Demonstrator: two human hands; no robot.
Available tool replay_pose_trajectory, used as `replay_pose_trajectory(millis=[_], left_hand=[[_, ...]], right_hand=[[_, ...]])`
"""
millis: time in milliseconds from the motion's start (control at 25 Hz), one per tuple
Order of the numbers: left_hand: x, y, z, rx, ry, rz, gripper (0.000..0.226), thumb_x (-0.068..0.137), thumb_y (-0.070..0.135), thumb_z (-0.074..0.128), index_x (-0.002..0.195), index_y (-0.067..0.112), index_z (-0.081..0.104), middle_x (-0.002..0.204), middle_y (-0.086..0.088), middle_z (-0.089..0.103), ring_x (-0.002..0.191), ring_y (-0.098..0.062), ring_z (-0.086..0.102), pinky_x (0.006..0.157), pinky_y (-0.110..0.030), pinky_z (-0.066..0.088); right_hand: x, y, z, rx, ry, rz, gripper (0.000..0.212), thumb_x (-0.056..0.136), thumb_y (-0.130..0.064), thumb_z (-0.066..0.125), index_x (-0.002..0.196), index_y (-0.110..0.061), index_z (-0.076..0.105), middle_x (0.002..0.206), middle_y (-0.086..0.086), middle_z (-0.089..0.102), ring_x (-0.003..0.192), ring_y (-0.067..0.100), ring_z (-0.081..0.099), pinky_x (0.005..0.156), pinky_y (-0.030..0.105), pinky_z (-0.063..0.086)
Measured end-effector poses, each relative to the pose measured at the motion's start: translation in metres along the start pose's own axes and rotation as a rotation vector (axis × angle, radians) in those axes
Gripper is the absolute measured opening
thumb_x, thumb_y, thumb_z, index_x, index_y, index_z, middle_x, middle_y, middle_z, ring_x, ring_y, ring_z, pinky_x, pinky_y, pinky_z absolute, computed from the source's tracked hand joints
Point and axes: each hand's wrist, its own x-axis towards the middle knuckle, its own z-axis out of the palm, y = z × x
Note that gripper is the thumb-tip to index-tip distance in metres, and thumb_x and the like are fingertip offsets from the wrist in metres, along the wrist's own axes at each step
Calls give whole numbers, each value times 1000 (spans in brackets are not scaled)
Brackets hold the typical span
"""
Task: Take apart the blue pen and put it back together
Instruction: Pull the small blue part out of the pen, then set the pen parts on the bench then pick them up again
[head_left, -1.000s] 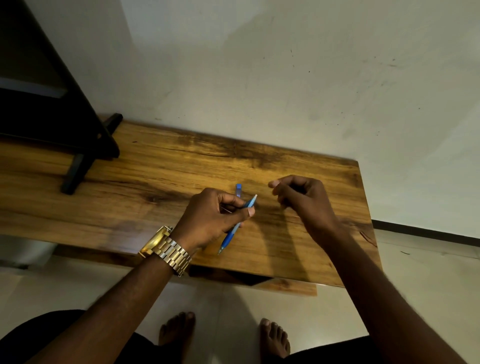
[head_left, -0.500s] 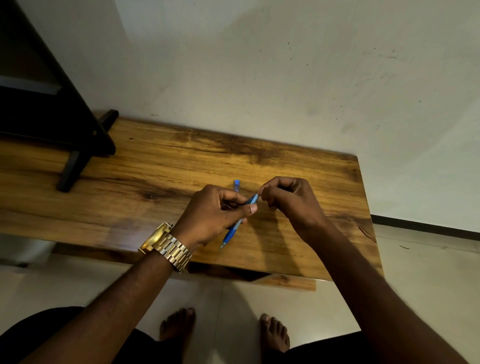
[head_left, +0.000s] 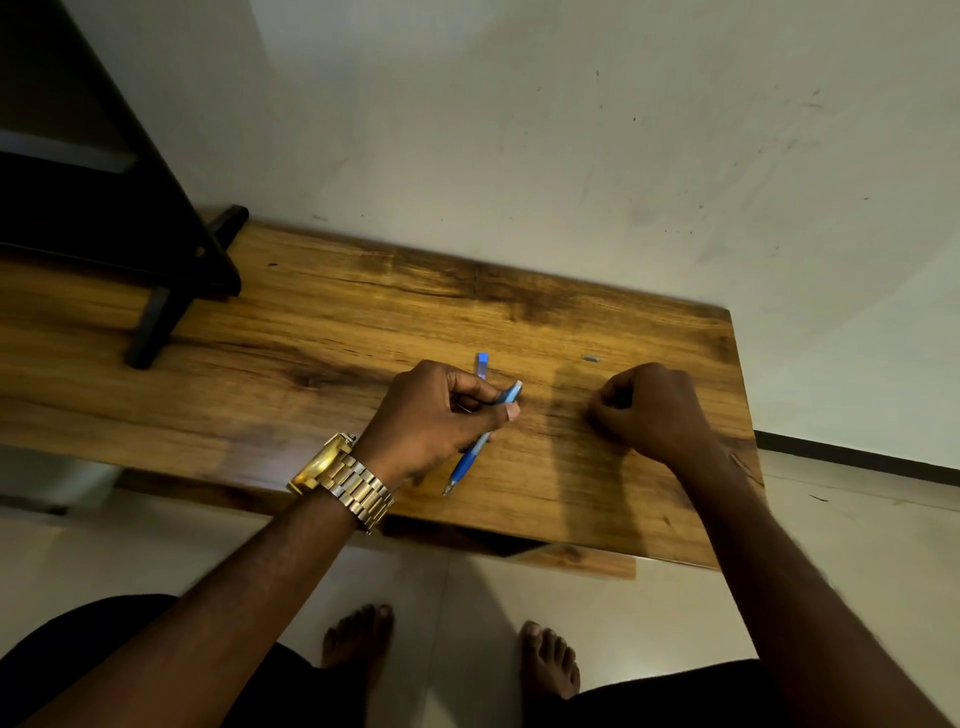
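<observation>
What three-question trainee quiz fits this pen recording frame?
1. True or false: the left hand holds the blue pen barrel.
2. Which lies on the wooden table just beyond that hand? A) small blue pen piece B) scissors C) a cup
3. Fill in: the right hand rests on the ____, fingers curled.

Key: 1 true; 2 A; 3 table.

Gold link watch, bare forearms, bare feet
</observation>
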Motion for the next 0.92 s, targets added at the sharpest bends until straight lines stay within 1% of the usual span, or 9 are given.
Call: replay_pose_trajectory(millis=[120, 240, 400, 440, 480, 560, 640, 760, 920], left_hand=[[0, 0, 2, 14, -20, 7, 20, 89, 32, 89, 107, 23, 87, 91, 3, 86, 84, -11, 84, 71, -25, 65], [-2, 1, 1, -3, -24, -6, 20, 89, 31, 89, 107, 23, 87, 92, 1, 87, 85, -13, 85, 78, -32, 69], [-1, 0, 0, -25, -19, -13, 19, 89, 31, 89, 106, 23, 87, 92, 1, 87, 85, -13, 85, 77, -33, 70], [0, -1, 1, -42, -4, -14, 19, 89, 31, 90, 106, 23, 87, 92, 2, 87, 85, -12, 85, 74, -30, 69], [1, -1, 2, -65, 13, -18, 19, 88, 31, 90, 106, 23, 86, 93, 3, 87, 86, -11, 85, 72, -26, 68], [3, -1, 7, -140, 48, -29, 22, 88, 28, 91, 108, 20, 85, 96, 3, 87, 89, -12, 85, 69, -23, 66], [6, 0, 15, -220, 87, -28, 23, 88, 23, 90, 109, 16, 84, 96, 0, 87, 88, -16, 86, 69, -24, 67], [11, 3, 24, -239, 121, -29, 22, 88, 23, 90, 107, 15, 84, 95, -2, 87, 86, -18, 86, 70, -24, 67], [15, 5, 25, -87, 223, -4, 24, 88, 32, 91, 104, 15, 85, 86, -1, 86, 76, -14, 84, 70, -25, 68]], right_hand=[[7, 3, 6, 15, 3, 71, 18, 90, -31, 88, 81, -15, 84, 70, -12, 69, 68, 0, 62, 51, 6, 36], [6, 0, 5, 130, -44, 128, 22, 88, -34, 90, 81, -15, 83, 72, -7, 73, 65, 5, 66, 47, 7, 43], [-8, -7, -16, 468, 414, 117, 20, 100, -41, 76, 92, -24, 82, 81, -7, 78, 73, 8, 72, 71, 29, 59], [-13, -9, -20, 540, 432, 108, 21, 102, -41, 73, 93, -24, 82, 82, -5, 79, 74, 10, 72, 73, 33, 59], [-18, -14, -22, 608, 339, 87, 22, 103, -39, 71, 95, -23, 82, 84, -2, 80, 75, 13, 73, 73, 36, 60], [-31, -29, -16, 622, -43, 62, 22, 103, -39, 71, 97, -22, 84, 91, 0, 82, 84, 19, 76, 78, 40, 61], [-45, -46, -4, 525, -339, 38, 17, 99, -40, 76, 97, -25, 85, 92, -4, 84, 84, 12, 77, 72, 31, 61], [-55, -60, 13, 559, -307, 40, 10, 93, -30, 85, 94, -21, 82, 81, -4, 83, 67, 4, 75, 59, 18, 54], [-53, -63, 21, 595, -176, 121, 10, 90, -24, 88, 88, -18, 81, 75, 0, 83, 62, 6, 76, 58, 17, 55]])
